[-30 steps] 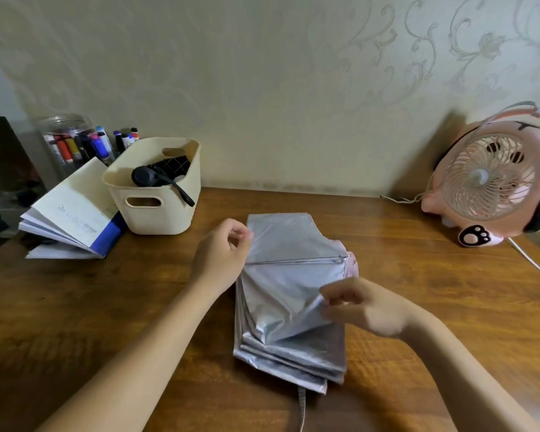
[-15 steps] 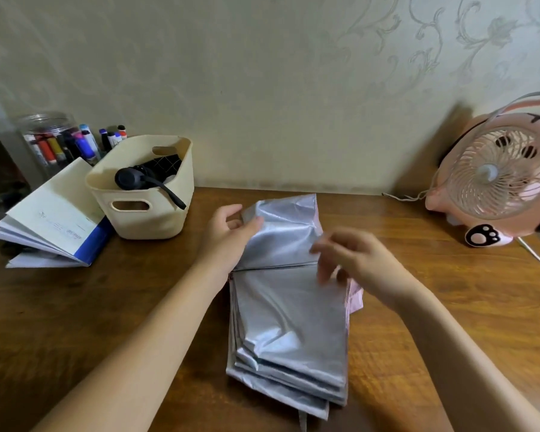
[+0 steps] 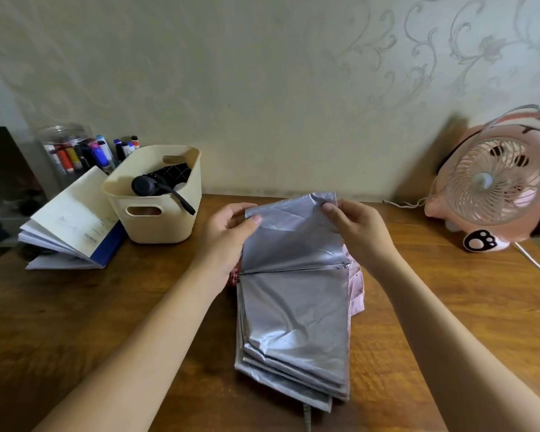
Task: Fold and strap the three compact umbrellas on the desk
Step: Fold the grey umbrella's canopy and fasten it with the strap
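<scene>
Wooden bench (image 3: 75,322) fills the lower part of the view and carries everything else. At its middle lies the umbrella (image 3: 293,322), silver side up. Its canopy is flattened into stacked pleats that run from near the person toward the wall. A rib crosses it about a third of the way down from the far end, and pink fabric peeps out along its right edge. The far panel, beyond the rib, is lifted a little off the bench.

A pink fan (image 3: 493,188) stands at the far right, well apart from the umbrella, with a white cable (image 3: 536,263) trailing off beside it. A cream bin (image 3: 156,226) sits at the far left, and a black umbrella (image 3: 156,185) lies inside it. An open booklet (image 3: 72,226) leans against the bin's left side.

The hands are apart, each clamped on a far corner of the silver canopy. The left hand (image 3: 228,235) pinches the left corner with its thumb on top. The right hand (image 3: 356,229) pinches the right corner with its fingers curled over the edge.

A clear jar (image 3: 66,151) of markers stands behind the booklet. A grey strap (image 3: 307,416) hangs from the umbrella's near end.
</scene>
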